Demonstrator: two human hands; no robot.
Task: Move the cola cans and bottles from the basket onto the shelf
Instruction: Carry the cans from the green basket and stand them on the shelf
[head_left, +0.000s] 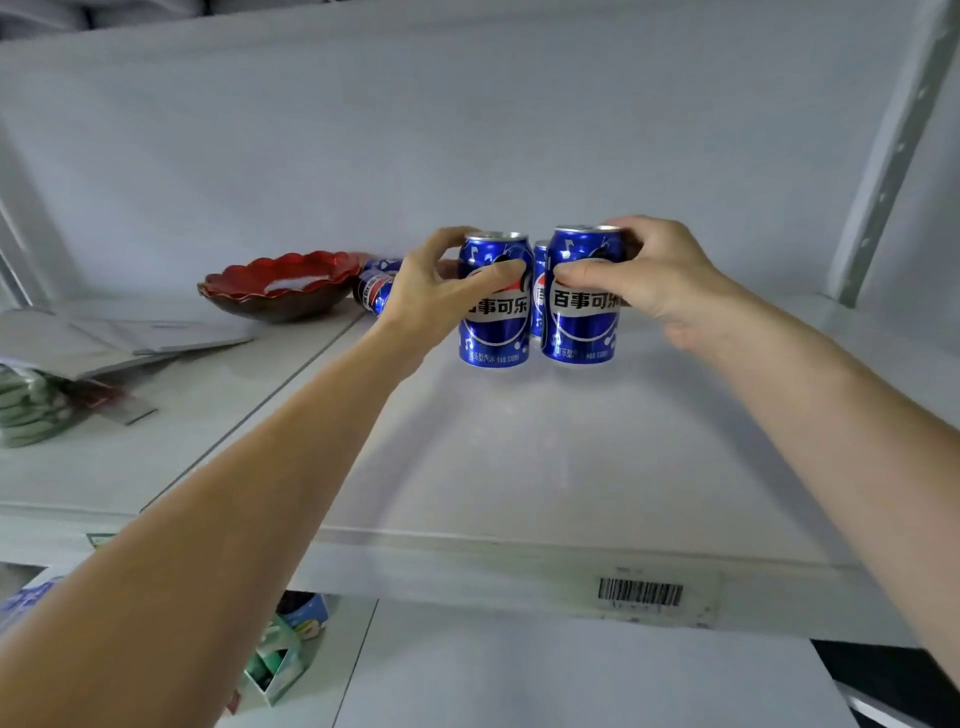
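Two blue cola cans stand upright side by side on the white shelf (519, 457), near its back. My left hand (441, 291) grips the left can (496, 332) with thumb across its front. My right hand (644, 280) grips the right can (579, 332) the same way. A third blue can (539, 291) shows in the gap behind them. More blue cans (375, 291) lie further left, partly hidden by my left hand. The basket is out of view.
A red scalloped bowl (280, 286) sits at the back left, beside flat grey sheets (130, 338) and green packets (26, 410). A shelf upright (893, 150) rises at right. A barcode label (640, 592) marks the shelf's front edge; small boxes (280, 660) lie below.
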